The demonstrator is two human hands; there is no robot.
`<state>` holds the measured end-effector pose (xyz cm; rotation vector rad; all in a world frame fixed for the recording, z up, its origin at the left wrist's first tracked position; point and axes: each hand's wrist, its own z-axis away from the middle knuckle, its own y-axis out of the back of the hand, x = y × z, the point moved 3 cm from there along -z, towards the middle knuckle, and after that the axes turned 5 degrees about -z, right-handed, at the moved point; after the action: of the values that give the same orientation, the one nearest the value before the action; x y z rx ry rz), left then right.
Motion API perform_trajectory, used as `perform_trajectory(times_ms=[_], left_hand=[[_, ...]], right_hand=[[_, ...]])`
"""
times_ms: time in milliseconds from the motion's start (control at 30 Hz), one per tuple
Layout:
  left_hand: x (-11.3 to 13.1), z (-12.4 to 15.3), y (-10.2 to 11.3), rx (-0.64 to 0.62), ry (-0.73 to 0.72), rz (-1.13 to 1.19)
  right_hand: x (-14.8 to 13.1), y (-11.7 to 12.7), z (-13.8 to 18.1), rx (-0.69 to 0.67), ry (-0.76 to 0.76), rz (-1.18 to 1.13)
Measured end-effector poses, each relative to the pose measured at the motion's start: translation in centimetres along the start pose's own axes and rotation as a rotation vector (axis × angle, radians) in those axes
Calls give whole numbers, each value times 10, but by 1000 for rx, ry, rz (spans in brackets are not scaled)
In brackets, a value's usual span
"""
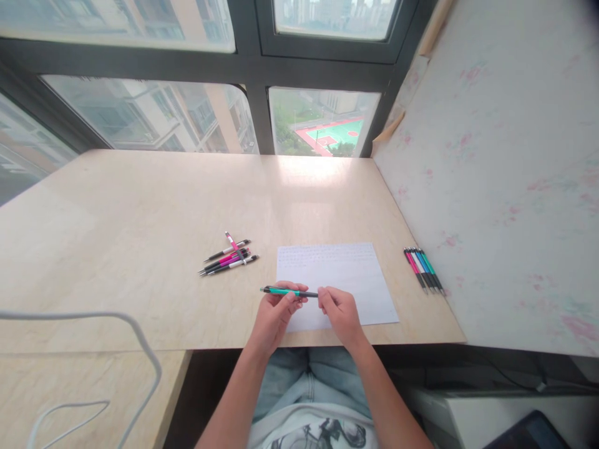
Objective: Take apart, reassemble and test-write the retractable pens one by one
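A green and black pen (283, 291) lies level between my two hands, over the near part of a sheet of paper (337, 268) with lines of writing along its top. My left hand (277, 312) grips the green barrel between thumb and fingers. At the pen's dark tip end, my right hand (340, 308) is closed, its fingertips pinched around that end. Left of the paper is a loose pile of pens (229, 259) in black, white, pink and purple. On the right, several pens (423, 270) lie side by side in a row.
The pale tabletop (140, 237) runs back to a dark window frame (318, 72). A wall with a floral pattern (510, 187) borders the right side. A white cable (140, 337) loops over the lower left. A dark flat device (528, 431) sits low at the right.
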<state>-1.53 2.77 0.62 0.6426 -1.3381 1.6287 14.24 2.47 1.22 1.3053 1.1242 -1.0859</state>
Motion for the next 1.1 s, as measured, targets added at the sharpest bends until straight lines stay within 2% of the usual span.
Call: perform_trajectory(times_ms=[233, 500, 667, 900, 1100], left_hand=[[-4, 5, 0, 8, -31, -125], [-10, 3, -3, 118, -27, -23], [-9, 4, -4, 152, -23, 17], [-8, 4, -1, 89, 48, 28], [-9, 5, 0, 41, 82, -1]], right_hand=[[8, 0, 3, -5, -47, -34], [-6, 5, 9, 6, 156, 119], [-6, 5, 9, -9, 206, 113], [-4, 6, 8, 33, 191, 60], [2, 10, 7, 65, 120, 36]])
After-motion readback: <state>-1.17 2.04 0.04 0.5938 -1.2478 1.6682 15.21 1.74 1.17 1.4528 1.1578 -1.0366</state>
